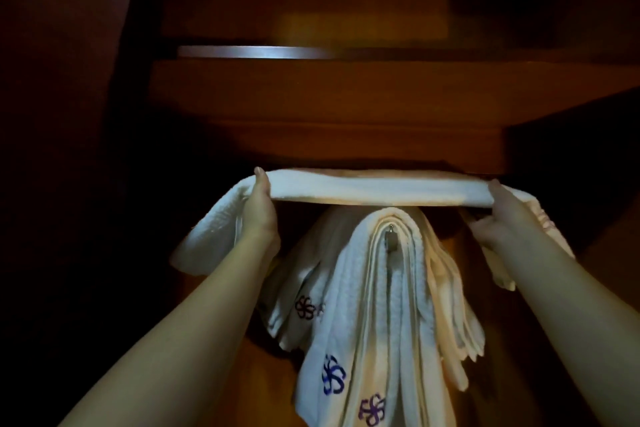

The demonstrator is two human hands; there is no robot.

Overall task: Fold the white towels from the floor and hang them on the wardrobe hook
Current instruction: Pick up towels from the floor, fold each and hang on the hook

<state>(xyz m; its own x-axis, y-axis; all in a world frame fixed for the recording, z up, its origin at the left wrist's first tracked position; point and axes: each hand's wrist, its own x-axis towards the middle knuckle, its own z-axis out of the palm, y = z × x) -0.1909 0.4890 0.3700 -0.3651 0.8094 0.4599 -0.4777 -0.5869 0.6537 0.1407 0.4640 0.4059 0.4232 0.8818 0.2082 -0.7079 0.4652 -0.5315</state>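
A folded white towel (363, 189) is stretched level between my two hands, just under the wooden shelf. My left hand (259, 208) grips its left end, thumb on top, and the loose end hangs down to the left. My right hand (498, 215) grips the right end, which droops past my wrist. Directly below, several folded white towels (381, 305) with blue and purple flower logos hang over a small metal hook (391, 236) whose tip shows between the folds.
A thick wooden shelf (346, 107) of the wardrobe runs across just above the held towel, with a shiny metal rail (249, 52) higher up. The wardrobe's back panel (263, 374) lies behind the towels. Both sides are in deep darkness.
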